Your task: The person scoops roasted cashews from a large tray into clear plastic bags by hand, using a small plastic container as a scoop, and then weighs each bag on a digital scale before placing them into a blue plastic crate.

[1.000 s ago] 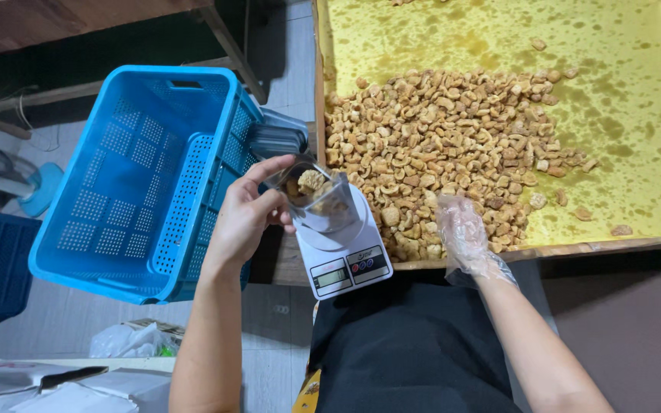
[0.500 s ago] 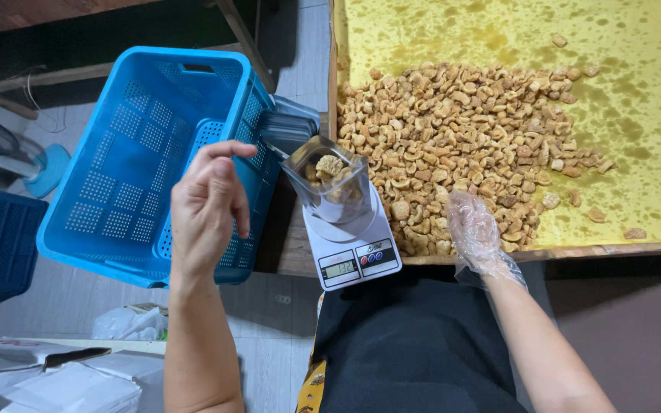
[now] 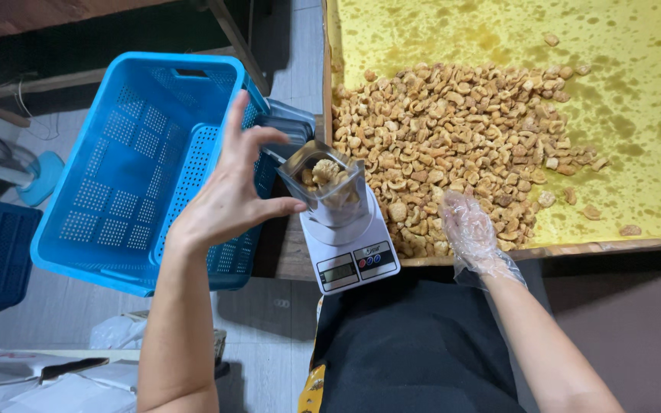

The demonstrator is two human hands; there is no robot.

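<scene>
On scale (image 3: 350,256), snack-filled clear container (image 3: 323,183)

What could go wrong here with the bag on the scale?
The clear bag stands open on the small scale, and the left hand touches it only with a thumb, so it may tip and spill. The scale sits at the table edge, so a bump could push it off. The gloved right hand may knock snacks over the rim.

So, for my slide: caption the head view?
Left hand beside clear container on scale; gloved right hand on fried snacks.
</scene>
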